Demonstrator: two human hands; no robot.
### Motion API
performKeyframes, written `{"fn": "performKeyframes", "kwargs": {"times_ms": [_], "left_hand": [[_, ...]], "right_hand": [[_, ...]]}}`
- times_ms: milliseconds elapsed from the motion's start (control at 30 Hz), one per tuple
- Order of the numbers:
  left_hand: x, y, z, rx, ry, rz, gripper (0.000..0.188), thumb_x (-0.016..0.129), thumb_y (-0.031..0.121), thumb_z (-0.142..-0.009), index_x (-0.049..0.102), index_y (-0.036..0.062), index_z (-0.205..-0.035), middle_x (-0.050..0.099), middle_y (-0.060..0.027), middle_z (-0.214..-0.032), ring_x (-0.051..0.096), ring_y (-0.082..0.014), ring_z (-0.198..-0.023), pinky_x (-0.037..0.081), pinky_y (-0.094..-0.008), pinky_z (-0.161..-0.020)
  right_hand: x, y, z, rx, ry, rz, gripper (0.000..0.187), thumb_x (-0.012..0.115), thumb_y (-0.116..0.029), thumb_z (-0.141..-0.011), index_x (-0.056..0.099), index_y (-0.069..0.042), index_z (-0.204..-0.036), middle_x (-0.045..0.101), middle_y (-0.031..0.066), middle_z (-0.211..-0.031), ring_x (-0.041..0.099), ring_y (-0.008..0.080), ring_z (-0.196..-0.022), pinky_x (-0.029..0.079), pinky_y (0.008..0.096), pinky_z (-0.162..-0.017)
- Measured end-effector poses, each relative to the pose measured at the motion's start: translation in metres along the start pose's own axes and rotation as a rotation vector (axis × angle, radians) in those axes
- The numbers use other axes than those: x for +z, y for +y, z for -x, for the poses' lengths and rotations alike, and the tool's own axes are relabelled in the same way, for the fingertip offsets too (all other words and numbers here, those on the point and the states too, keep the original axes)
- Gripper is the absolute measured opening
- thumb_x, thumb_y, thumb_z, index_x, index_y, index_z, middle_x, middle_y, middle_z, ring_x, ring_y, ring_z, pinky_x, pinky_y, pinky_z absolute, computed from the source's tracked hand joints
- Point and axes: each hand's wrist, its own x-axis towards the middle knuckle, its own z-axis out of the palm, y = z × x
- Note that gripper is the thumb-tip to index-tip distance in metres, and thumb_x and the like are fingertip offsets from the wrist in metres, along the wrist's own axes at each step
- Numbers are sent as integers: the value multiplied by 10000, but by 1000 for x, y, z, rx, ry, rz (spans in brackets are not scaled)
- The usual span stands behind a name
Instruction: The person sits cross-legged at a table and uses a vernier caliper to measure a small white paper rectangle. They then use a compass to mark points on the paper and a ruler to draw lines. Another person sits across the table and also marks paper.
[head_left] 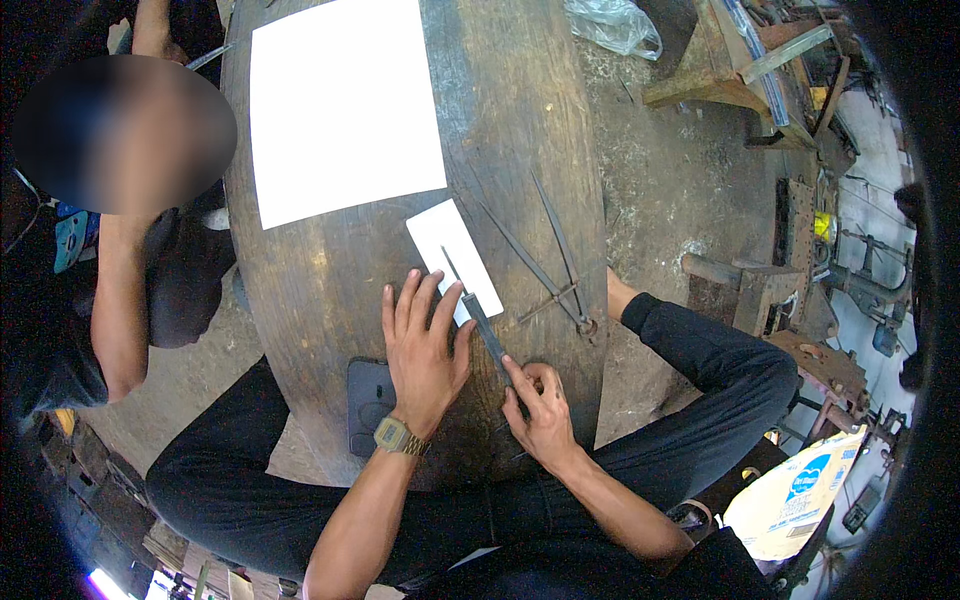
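Observation:
On the wooden bench (350,270) in front of me lies a small white rectangular card (427,228), set at a slant. My left hand (425,355) lies flat with its fingers spread, fingertips on the card's near left edge; a metal watch (392,434) is on that wrist. A slim dark tool with a thin pointed tip (484,325) is gripped by my right hand (545,415) at its near end. Its tip lies over the card; whether it touches cannot be made out. Just right of the card rests a large pair of metal dividers (545,275), legs spread.
A large white sheet (345,110) covers the far left of the bench. A dark phone (366,390) lies left of my left hand. Another person (120,300) is at the left side. A clear plastic bag (620,25) and metal stands (740,85) are beyond the right edge.

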Motion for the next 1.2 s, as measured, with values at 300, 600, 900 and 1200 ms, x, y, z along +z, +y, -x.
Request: {"fn": "performKeyframes", "kwargs": {"times_ms": [300, 600, 900, 1200], "left_hand": [[0, 1, -1, 10, 29, 2, 473, 753, 148, -857, 627, 127, -1312, 532, -111, -1442, 404, -351, -1437, 239, -569, -1224], [0, 2, -1, 14, 37, -5, 484, 753, 147, -860, 623, 125, -1325, 536, -115, -1436, 415, -360, -1427, 243, -569, -1222], [1, 2, -1, 8, 35, -11, 485, 752, 140, -858, 625, 132, -1326, 538, -110, -1436, 418, -357, -1427, 239, -570, -1224], [0, 3, -2, 6, 37, -2, 486, 749, 125, -855, 626, 132, -1325, 537, -107, -1435, 414, -353, -1430, 234, -571, -1227]], "right_hand": [[-2, 0, 0, 2, -9, -15, 652, 697, 5, -854, 526, -84, -1477, 540, 176, -1074, 575, 335, -940, 525, 432, -850], [-2, 0, -2, -3, 8, -34, 626, 705, 8, -860, 544, -77, -1459, 543, 163, -1052, 574, 310, -905, 523, 422, -827], [-2, 0, -3, 4, 13, -37, 613, 707, 7, -857, 559, -72, -1447, 545, 162, -1051, 574, 308, -908, 522, 412, -824], [-2, -1, -3, 14, 10, -39, 614, 704, 12, -855, 562, -73, -1447, 549, 162, -1059, 577, 310, -916, 528, 409, -823]]}}
